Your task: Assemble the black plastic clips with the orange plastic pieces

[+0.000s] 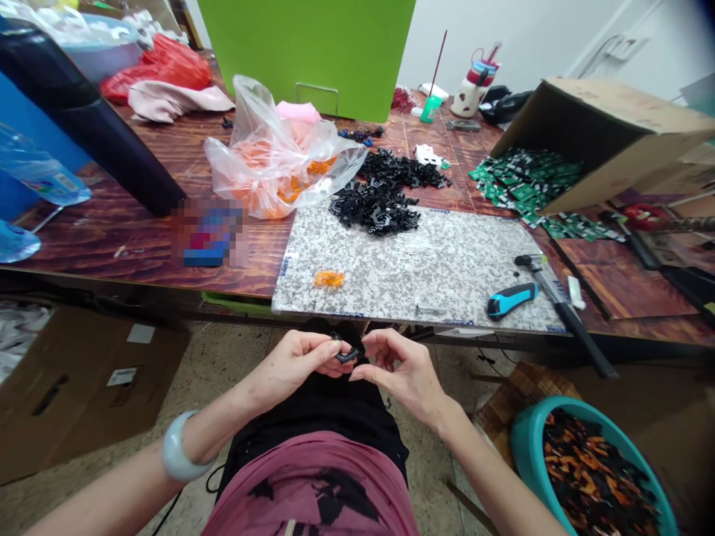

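Note:
Over my lap, my left hand (306, 357) pinches a small black curved plastic part (347, 357) between thumb and fingers. Just right of it, my right hand (403, 366) is held with thumb and curled fingers apart, and I see nothing between them. Beyond my hands lies a speckled grey board (385, 275) on the table. A few orange clear plastic pieces (329, 278) rest on its left part. At its back edge is a heap of small black plastic parts (377, 201).
An open plastic bag of orange pieces (262, 167) stands behind the board. To the right are a blue-black cutter (512, 299), a hammer (564, 309) and a tipped cardboard box (608, 112) spilling green pieces (519, 179). A teal tub (525, 439) of black-orange parts stands low right.

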### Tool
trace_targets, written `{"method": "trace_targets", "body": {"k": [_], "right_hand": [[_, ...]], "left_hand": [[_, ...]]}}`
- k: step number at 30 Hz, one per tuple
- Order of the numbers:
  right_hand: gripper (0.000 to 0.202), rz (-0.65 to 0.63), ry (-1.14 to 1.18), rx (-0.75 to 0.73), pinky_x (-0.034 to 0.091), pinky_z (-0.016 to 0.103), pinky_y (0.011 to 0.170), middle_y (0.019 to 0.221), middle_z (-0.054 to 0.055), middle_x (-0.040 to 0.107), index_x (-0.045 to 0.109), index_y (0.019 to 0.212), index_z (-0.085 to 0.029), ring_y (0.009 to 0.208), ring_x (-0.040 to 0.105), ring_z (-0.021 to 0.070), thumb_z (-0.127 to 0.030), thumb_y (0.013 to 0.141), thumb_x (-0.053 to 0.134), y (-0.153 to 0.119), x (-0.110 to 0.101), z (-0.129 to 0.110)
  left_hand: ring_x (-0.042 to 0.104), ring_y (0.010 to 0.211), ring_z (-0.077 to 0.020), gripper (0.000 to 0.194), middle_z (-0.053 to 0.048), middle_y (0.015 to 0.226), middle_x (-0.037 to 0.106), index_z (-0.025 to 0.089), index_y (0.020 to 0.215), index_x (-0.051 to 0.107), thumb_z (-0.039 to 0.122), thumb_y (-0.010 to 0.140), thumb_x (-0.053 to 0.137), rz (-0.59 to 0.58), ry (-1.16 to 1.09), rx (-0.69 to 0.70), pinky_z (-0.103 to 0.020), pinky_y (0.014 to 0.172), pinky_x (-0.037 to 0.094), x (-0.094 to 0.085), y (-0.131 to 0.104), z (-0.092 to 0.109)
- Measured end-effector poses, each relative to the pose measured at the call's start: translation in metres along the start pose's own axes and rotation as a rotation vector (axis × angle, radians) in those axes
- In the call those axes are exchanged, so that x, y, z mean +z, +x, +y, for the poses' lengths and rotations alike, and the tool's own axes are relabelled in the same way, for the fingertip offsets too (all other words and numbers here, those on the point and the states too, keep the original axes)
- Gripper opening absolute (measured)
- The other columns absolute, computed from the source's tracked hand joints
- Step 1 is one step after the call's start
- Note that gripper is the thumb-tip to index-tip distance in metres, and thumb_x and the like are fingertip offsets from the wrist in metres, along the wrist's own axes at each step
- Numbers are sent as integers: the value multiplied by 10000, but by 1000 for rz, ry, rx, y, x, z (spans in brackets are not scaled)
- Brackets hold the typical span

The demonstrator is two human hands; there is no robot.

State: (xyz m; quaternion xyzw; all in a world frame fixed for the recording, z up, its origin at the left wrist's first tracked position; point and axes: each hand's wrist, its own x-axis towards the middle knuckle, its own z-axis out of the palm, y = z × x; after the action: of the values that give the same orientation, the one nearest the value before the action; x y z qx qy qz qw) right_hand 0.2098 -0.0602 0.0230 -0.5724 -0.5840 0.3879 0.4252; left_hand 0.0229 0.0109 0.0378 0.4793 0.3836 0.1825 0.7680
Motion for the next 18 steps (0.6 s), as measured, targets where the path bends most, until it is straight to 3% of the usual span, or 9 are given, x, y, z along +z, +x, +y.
{"method": "trace_targets", "body": {"k": [13, 18], "right_hand": [[212, -32, -84, -47, 461, 215, 583, 765, 8, 629, 643, 948, -179, 640, 558, 109, -324, 796, 669, 5, 3, -13], [133, -75, 54, 38, 472, 218, 605, 790, 20, 660, 649, 914, -166, 662, 589, 110, -266, 847, 594, 5, 5, -15]], "left_hand": [[695, 713, -185, 292, -67, 775, 760, 146, 897, 748, 397, 791, 643, 10, 73, 46, -292, 713, 552, -2, 2, -2], [680, 735, -181, 289, -66, 779, 748, 140, 929, 730, 375, 838, 588, -3, 174, 96, -269, 702, 533, -4, 4, -2]]}}
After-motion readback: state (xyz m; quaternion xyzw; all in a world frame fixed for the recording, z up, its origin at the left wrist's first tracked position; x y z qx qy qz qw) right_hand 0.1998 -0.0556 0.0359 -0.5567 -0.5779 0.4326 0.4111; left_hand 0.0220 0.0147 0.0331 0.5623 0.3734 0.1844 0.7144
